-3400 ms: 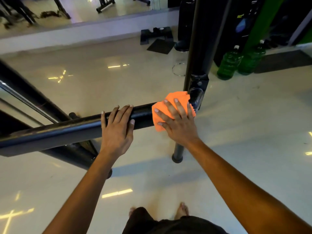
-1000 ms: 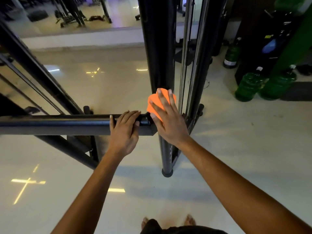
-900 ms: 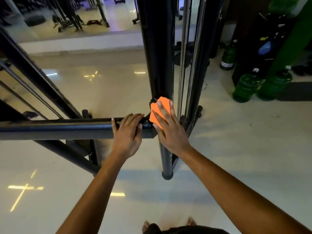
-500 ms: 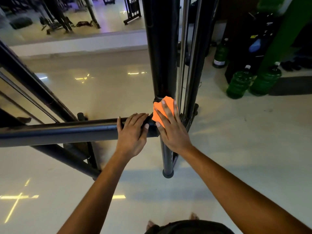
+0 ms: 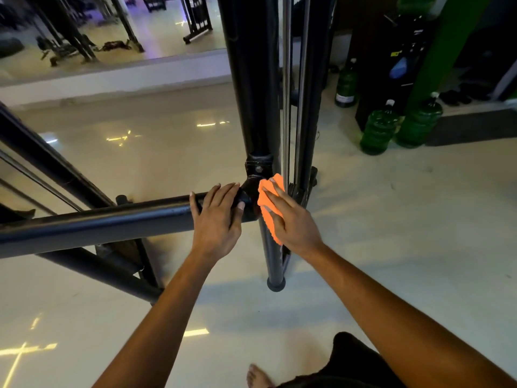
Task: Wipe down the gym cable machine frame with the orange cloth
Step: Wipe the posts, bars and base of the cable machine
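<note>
My right hand [image 5: 291, 219] presses the orange cloth [image 5: 269, 208] flat-fingered against the black upright post [image 5: 272, 253], just below the bolted joint [image 5: 258, 170]. My left hand [image 5: 216, 217] rests over the horizontal bar [image 5: 112, 222], fingers draped on top beside the joint. Green water jugs [image 5: 379, 130] stand on the floor [image 5: 391, 233] well apart.

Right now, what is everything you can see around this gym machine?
Orange cloth: one, pressed against the upright post near the joint.
Black upright post: one, centre.
Black horizontal bar: one, left, meeting the post.
Green water jugs: three, on the floor, upper right.
Glossy pale floor: underfoot.
Left hand: rests on the bar.
Right hand: straight fingers press the cloth.
Bare foot: bottom edge.
</note>
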